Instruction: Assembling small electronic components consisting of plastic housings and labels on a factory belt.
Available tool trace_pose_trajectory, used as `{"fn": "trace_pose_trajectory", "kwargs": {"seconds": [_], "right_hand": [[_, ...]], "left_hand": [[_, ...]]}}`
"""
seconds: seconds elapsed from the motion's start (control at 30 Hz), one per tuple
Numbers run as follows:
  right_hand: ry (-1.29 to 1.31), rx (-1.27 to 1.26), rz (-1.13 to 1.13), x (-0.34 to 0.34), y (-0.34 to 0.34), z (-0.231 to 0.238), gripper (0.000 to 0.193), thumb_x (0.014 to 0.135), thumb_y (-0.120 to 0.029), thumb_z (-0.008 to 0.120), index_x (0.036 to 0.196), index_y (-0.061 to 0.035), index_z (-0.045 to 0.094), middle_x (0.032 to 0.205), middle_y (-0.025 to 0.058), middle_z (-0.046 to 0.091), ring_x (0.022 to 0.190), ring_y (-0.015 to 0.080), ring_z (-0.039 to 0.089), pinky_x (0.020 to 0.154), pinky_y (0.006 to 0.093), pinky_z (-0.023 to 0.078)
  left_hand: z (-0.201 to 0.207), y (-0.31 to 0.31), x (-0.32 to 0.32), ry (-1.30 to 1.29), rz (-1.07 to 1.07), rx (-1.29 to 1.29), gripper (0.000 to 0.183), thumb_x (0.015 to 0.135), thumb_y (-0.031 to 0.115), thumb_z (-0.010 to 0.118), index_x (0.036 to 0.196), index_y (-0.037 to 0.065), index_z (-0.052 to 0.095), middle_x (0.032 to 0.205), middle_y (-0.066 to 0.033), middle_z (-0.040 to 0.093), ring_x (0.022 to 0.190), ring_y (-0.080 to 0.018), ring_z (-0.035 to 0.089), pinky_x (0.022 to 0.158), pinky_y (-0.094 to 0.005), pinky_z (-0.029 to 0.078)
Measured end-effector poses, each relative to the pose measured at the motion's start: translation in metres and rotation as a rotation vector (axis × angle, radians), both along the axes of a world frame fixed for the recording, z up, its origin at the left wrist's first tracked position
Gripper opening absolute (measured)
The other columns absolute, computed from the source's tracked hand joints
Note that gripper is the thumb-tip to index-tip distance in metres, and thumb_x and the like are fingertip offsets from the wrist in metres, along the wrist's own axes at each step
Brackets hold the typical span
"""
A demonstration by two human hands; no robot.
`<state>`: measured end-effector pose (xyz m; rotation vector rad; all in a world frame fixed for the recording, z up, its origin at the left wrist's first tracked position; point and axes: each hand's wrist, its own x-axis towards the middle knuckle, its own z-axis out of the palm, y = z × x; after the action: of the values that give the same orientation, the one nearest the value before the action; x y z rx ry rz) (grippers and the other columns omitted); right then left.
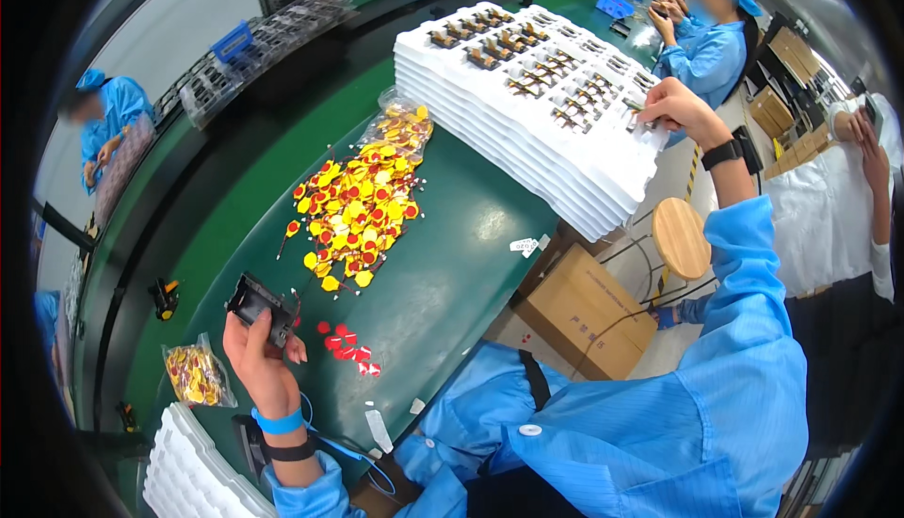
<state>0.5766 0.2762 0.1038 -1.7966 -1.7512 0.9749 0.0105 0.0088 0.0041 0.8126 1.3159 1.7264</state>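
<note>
My left hand [254, 358] grips a black plastic housing [250, 300], an open box-like shell, above the left part of the green work surface [452, 273]. Reaching far to the right, my right hand [682, 109] has its fingers pinched at the right side of the top white tray [603, 146]. A small part seems to be at those fingertips, too small to name. Rows of small black and copper-coloured parts [586, 104] lie in the tray. Beside the left hand is a scatter of red pieces [347, 341]. Beyond it spreads a heap of yellow and red round pieces with thin leads [363, 202].
The white trays form a tall stack on the table's right. A clear bag of yellow pieces [198, 373] and another white tray [193, 466] sit at left. A cardboard box [589, 315] and wooden stool [682, 238] stand right. Blue-clad co-workers [711, 47] sit at far right and left.
</note>
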Motion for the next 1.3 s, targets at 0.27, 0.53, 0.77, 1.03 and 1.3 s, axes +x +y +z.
{"fn": "trace_pose_trajectory", "kwargs": {"seconds": [0.27, 0.53, 0.77, 1.03, 1.3], "right_hand": [[0.477, 0.496, 0.276, -0.129, -0.105, 0.002, 0.024, 0.086, -0.011, 0.071, 0.069, -0.0047, 0.055, 0.057, -0.0006, 0.052, 0.046, 0.0064, 0.05, 0.038, 0.02, 0.036], [0.622, 0.062, 0.799, -0.389, -0.137, -0.026, 0.021, 0.09, -0.012, 0.071, 0.075, 0.001, 0.065, 0.065, 0.0028, 0.063, 0.054, 0.0074, 0.062, 0.047, 0.0196, 0.044], [0.568, 0.053, 0.937, -0.449, -0.137, -0.07, 0.023, 0.089, -0.009, 0.069, 0.07, 0.0002, 0.059, 0.058, 0.0013, 0.058, 0.049, 0.0062, 0.054, 0.046, 0.0223, 0.039], [0.493, 0.401, 1.024, -0.448, -0.136, -0.085, 0.023, 0.085, -0.01, 0.071, 0.07, -0.0002, 0.058, 0.053, 0.0041, 0.051, 0.046, 0.0098, 0.048, 0.045, 0.0266, 0.034], [0.455, 0.38, 1.083, -0.445, -0.125, -0.093, 0.024, 0.088, -0.012, 0.069, 0.071, 0.0001, 0.057, 0.054, 0.0035, 0.052, 0.049, 0.0097, 0.052, 0.047, 0.0254, 0.036]], "left_hand": [[0.009, 0.011, 0.005, 0.002, -0.051, -0.09, 0.029, 0.093, 0.011, 0.061, 0.119, -0.001, 0.055, 0.078, -0.0081, 0.065, 0.043, -0.0098, 0.05, 0.035, -0.0219, 0.038], [0.002, 0.003, -0.022, -0.061, 0.048, -0.09, 0.018, 0.093, 0.015, 0.063, 0.103, 0.0, 0.059, 0.07, -0.0036, 0.062, 0.04, -0.005, 0.044, 0.035, -0.0205, 0.037], [-0.006, 0.006, -0.033, 0.23, 0.165, -0.093, 0.015, 0.091, 0.013, 0.066, 0.088, 0.004, 0.055, 0.064, -0.0011, 0.057, 0.045, -0.0052, 0.05, 0.038, -0.0216, 0.036], [-0.001, 0.003, -0.022, 0.536, 0.261, -0.089, 0.018, 0.088, 0.011, 0.064, 0.089, -0.003, 0.052, 0.059, -0.0106, 0.053, 0.05, -0.0152, 0.05, 0.048, -0.0327, 0.037], [0.002, 0.003, -0.012, 0.538, 0.213, -0.117, 0.02, 0.091, 0.012, 0.067, 0.088, -0.001, 0.053, 0.067, -0.0002, 0.049, 0.06, -0.0043, 0.04, 0.051, -0.0249, 0.033]]}}
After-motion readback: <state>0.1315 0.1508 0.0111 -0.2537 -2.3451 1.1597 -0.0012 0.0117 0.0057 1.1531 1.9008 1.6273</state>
